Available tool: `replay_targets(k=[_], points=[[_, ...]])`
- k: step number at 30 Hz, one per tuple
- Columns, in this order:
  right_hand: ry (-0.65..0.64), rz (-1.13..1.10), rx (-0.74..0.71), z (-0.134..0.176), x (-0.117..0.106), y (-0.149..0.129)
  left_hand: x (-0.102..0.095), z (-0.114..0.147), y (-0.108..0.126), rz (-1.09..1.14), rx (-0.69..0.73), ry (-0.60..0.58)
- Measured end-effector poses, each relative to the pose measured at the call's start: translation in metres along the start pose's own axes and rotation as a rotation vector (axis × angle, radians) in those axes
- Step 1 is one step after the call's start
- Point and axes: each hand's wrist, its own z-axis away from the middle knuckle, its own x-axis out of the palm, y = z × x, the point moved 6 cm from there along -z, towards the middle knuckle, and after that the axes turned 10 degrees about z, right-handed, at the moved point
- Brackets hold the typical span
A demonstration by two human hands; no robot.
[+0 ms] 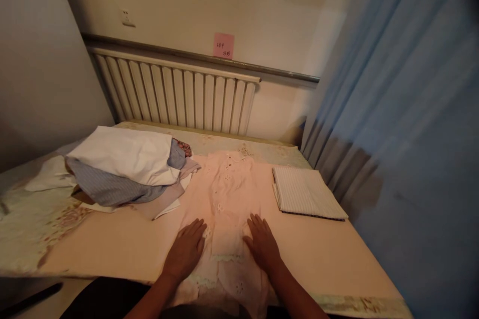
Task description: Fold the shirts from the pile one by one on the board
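Observation:
A pale pink garment point(234, 192) with buttons, small cut-out flowers and a scalloped lower edge lies spread in front of me. Its near end hangs toward the table's front edge. My left hand point(188, 246) rests flat on the garment's left side, fingers stretched out. On the opposite side, my right hand point(263, 241) lies flat along the right edge with its fingers extended. Neither hand grips the cloth. Beneath the garment is a peach-coloured cloth point(318, 249) covering part of the table.
To the left is a loose pile of clothes point(127, 159), white, blue-grey and pink. A folded striped cloth point(307, 192) lies at the right. Behind the table stand a radiator point(179, 92) and a wall with a pink note point(223, 46). A blue curtain point(404, 134) hangs along the right.

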Motion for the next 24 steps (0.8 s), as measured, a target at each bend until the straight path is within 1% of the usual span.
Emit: replay_targets(k=[5,11,18,24], points=[[0.03,-0.014,0.012,0.0003,-0.0029,-0.0004,0.0011,-0.001,0.0003,-0.025,0.002,-0.014],[0.063,-0.042,0.052,0.0015,-0.0032,0.0,0.0018,-0.0005,-0.0024,-0.014,-0.002,-0.002],[0.079,-0.059,0.052,0.0018,-0.0051,0.0004,0.0001,-0.001,-0.002,0.003,-0.001,0.009],[0.068,-0.06,0.043,0.0011,-0.0053,0.0004,-0.0005,-0.0017,-0.0024,-0.003,-0.006,0.014]])
